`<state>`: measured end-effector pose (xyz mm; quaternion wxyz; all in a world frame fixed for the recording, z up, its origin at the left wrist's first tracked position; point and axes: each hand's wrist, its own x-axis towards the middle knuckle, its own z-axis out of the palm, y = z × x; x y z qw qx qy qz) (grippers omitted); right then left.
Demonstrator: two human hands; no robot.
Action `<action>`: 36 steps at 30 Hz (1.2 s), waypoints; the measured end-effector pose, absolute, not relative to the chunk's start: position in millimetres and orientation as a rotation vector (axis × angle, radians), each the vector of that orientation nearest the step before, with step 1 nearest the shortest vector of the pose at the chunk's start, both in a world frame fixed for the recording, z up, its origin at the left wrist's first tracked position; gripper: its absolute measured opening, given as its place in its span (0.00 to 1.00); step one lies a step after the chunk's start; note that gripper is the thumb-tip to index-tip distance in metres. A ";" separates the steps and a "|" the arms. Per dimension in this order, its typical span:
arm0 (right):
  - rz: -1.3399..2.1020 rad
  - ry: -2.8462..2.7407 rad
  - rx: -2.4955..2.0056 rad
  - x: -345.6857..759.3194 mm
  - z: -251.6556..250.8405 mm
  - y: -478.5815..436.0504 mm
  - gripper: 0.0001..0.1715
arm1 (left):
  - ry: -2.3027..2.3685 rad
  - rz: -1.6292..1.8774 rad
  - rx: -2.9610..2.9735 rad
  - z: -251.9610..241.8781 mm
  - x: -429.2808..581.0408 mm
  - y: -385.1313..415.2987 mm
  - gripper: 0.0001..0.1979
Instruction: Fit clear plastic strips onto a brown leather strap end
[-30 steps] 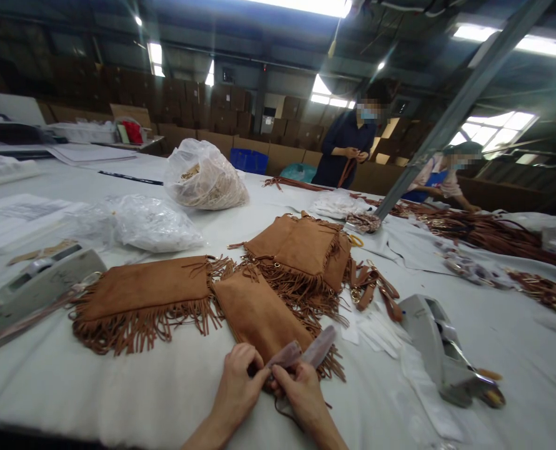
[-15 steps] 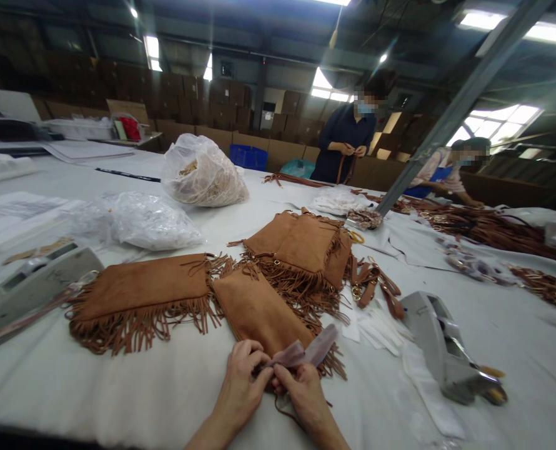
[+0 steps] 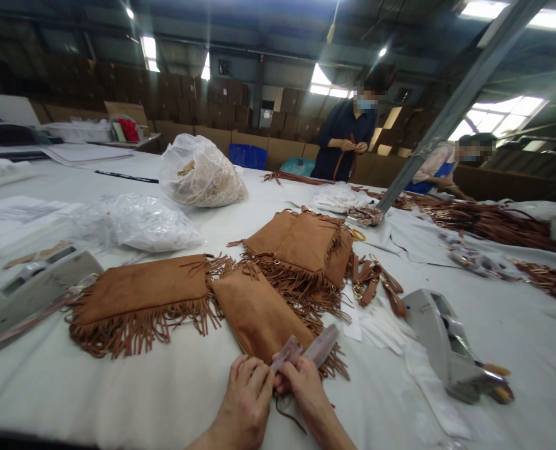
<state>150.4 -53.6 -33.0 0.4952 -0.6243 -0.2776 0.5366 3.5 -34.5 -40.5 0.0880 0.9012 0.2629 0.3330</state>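
A brown suede fringed pouch lies slantwise in front of me, its near end by my hands. At that end, my left hand is closed, its curled fingers on a thin, translucent pinkish-grey strip. My right hand pinches the same strip beside the left fingertips. A second pale flap of the film sticks out beyond the right fingers. A thin brown cord trails below the hands. My fingers hide the point where strip and pouch meet.
Left lies another fringed pouch; more are stacked behind. Tape dispensers stand right and left. Brown straps, white strips and plastic bags lie around. Two people work across the table.
My left hand has turned, its back now more upward and fingers curled over. The strip between my hands stands more upright and narrower. The pouches have stayed in place.
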 end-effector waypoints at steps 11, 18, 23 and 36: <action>1.209 -0.642 -1.452 142.8 -35.9 -59.4 0.27 | 1.018 0.812 2.102 -27.3 -4.3 -22.1 0.11; 1.150 -0.689 -1.393 145.1 -36.0 -62.3 0.24 | 0.719 0.537 1.465 -23.7 6.6 -18.1 0.19; 1.082 -0.732 -1.374 148.0 -25.3 -59.3 0.21 | 0.541 0.513 1.144 -32.9 11.1 -13.4 0.20; 1.274 -0.667 -1.335 154.9 -23.6 -59.4 0.27 | 0.754 0.558 1.501 -18.7 11.6 -12.2 0.16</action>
